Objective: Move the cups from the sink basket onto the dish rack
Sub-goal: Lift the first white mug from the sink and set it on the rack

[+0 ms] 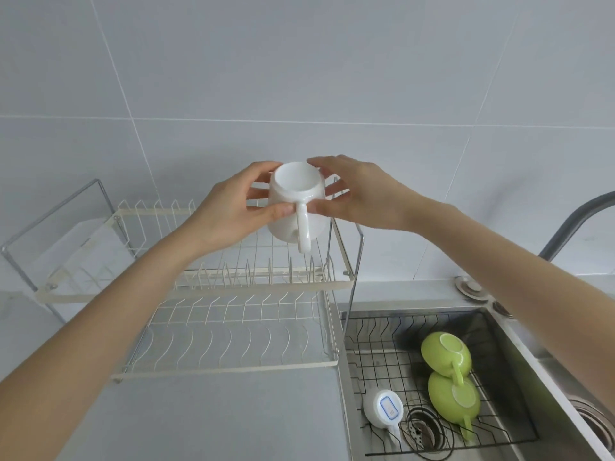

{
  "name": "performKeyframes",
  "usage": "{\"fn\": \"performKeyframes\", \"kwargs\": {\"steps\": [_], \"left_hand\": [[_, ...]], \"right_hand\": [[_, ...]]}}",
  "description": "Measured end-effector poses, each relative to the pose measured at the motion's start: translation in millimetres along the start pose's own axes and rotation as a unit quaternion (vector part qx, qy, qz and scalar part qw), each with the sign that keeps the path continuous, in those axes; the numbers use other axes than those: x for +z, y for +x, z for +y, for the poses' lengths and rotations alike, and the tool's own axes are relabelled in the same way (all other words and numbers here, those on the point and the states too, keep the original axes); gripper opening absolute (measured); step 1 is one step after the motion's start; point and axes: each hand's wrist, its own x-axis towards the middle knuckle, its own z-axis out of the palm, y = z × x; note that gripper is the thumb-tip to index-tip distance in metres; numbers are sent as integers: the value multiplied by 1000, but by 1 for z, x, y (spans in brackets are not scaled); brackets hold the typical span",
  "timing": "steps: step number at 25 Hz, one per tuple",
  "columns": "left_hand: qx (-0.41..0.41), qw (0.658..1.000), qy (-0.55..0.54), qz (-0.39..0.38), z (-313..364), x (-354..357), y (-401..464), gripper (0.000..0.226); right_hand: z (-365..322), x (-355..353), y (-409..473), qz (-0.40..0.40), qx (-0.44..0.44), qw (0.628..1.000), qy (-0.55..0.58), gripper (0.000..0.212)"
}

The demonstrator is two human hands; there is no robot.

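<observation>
left hand (229,207) and right hand (359,191) both hold white cup (294,201) upside down | over dish rack (233,287) | two green cups (446,354) in sink basket (376,354)

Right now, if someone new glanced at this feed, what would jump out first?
Both hands, left and right, hold a white mug upside down over the top tier of the rack, centre frame. Lower right, two green cups and a small white cup lie upside down in the basket in the sink.
</observation>
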Motion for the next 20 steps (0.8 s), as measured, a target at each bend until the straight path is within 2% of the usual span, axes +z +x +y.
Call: {"fn": "performKeyframes", "kwargs": {"steps": [9, 14, 20], "left_hand": [[-128, 984, -21, -125, -62, 27, 38, 51], [-149, 979, 0, -137, -74, 37, 39, 50], [-157, 977, 12, -144, -76, 39, 41, 50]], "right_hand": [[41, 38, 54, -168, 60, 968, -176, 62], [45, 52, 59, -173, 39, 940, -290, 60], [46, 55, 59, -178, 17, 923, -340, 56]]}}
